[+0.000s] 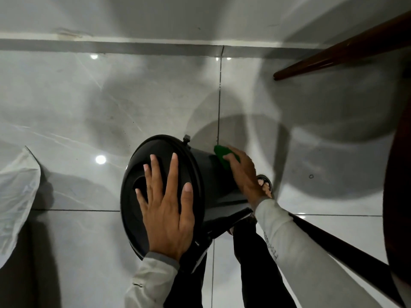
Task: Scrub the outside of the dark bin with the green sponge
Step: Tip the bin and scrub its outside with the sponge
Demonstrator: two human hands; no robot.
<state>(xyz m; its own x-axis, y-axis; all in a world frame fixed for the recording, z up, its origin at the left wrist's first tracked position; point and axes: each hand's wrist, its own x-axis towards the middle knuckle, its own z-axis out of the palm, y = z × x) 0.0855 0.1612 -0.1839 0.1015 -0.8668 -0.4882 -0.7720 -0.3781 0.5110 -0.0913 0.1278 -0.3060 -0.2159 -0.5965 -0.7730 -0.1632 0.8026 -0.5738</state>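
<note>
Left hand point(165, 210) spread flat on dark bin point(206, 174) lid; right hand point(246, 172) clamped on green sponge point(222, 153). Risk: bin rolling beneath palm under hard scrubbing.

Small dark print on the right sleeve point(272, 245) is unreadable (too blurred).

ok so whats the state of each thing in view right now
dark bin: tipped on its side, lid shut
bin lid: closed, left hand flat on it
green sponge: pressed on the bin's outer wall
left hand: open, fingers spread, bracing the lid
right hand: closed on the sponge
plastic bag: crumpled on the floor, apart from the bin
</note>
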